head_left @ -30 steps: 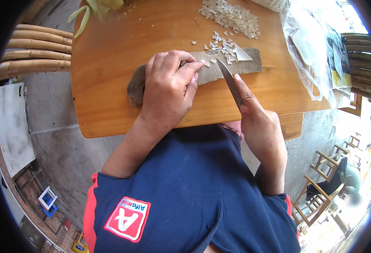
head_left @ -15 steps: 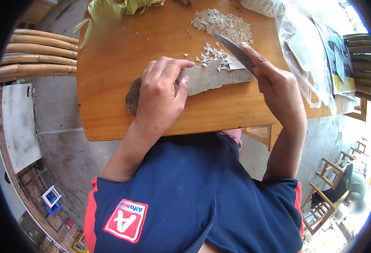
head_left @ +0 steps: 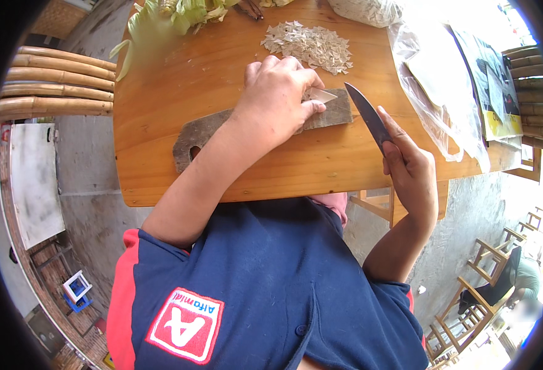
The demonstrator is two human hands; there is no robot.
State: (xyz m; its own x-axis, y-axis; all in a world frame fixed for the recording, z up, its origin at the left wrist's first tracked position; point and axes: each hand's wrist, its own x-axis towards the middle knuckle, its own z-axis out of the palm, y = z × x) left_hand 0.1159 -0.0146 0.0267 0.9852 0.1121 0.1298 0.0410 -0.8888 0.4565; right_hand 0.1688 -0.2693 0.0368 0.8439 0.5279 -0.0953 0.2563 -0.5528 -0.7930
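Observation:
A worn, greyish wooden board (head_left: 207, 127) with a hole at its left end lies on the table. Over its right half is my left hand (head_left: 279, 92), fingers curled, pinching a pale pointed strip (head_left: 322, 95) between thumb and fingers. What the strip is made of I cannot tell. My right hand (head_left: 411, 172) grips a knife (head_left: 368, 117) with a dark blade, raised just right of the board with its tip pointing away from me. Beyond my left hand lies a heap of small whitish triangular pieces (head_left: 308, 46).
The wooden table (head_left: 154, 142) has leafy green husks (head_left: 188, 15) at its far left. A filled clear bag (head_left: 370, 9) stands at the far edge, and a plastic bag (head_left: 413, 80) lies along the right side. Bamboo rails (head_left: 62, 77) flank the table. A person (head_left: 527, 271) sits farther right.
My left hand has moved right and away along the board and now pinches the strip. The knife has come off the board toward me. Loose pieces by the board's far edge no longer show.

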